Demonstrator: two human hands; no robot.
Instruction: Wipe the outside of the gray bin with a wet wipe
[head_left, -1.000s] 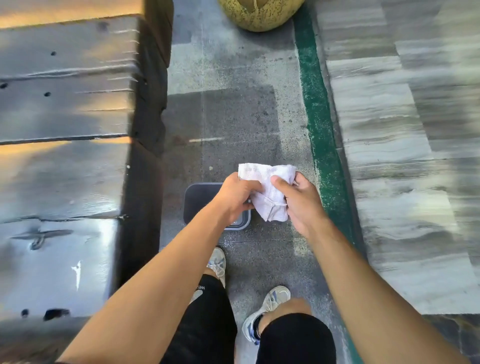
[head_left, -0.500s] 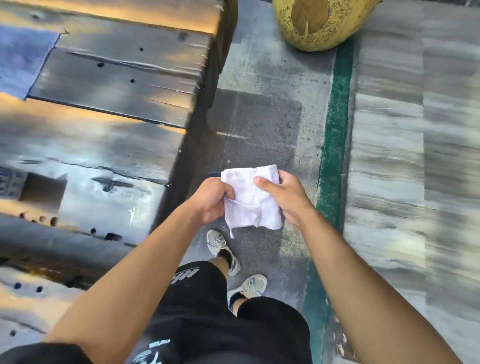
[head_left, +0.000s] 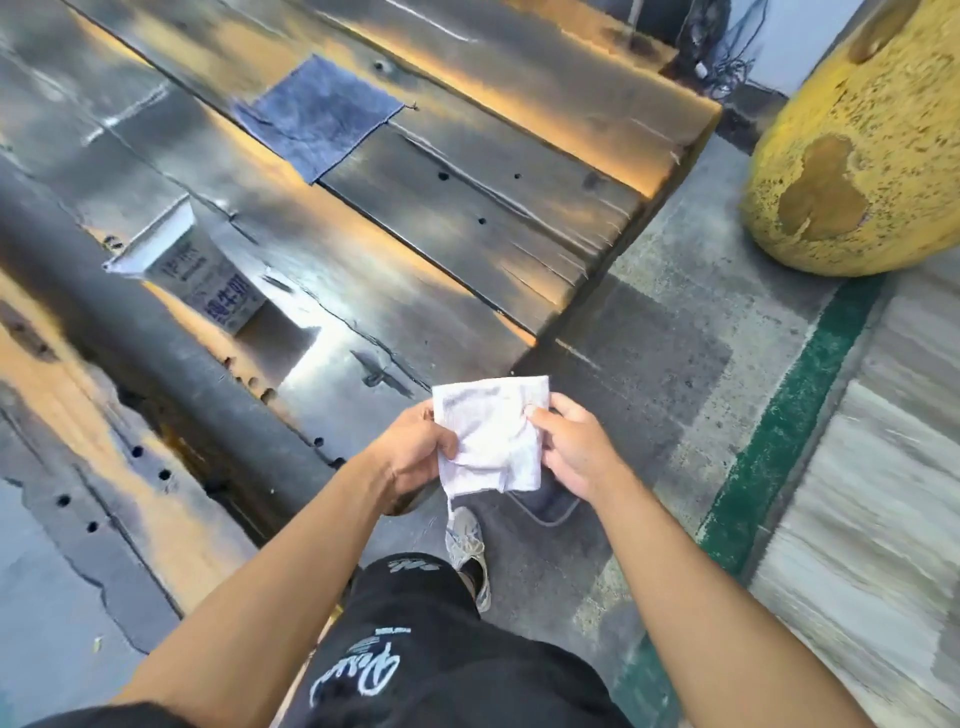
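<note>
Dark wooden bench (head_left: 363, 218) – carton (head_left: 202, 270), both hands' grip on wipe (head_left: 491, 434)

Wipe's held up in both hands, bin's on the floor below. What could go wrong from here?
1. The gray bin is mostly hidden under the wet wipe and right hand; reaching down blind may miss its outside walls.
2. Left hand and right hand only pinch the wipe's edges, so it could slip onto the dirty floor.
3. A shoe is close to the bin; a step could knock it.

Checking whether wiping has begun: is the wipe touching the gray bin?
Apart. The head view shows the wipe held up between both hands, while the gray bin sits on the floor below.
</note>
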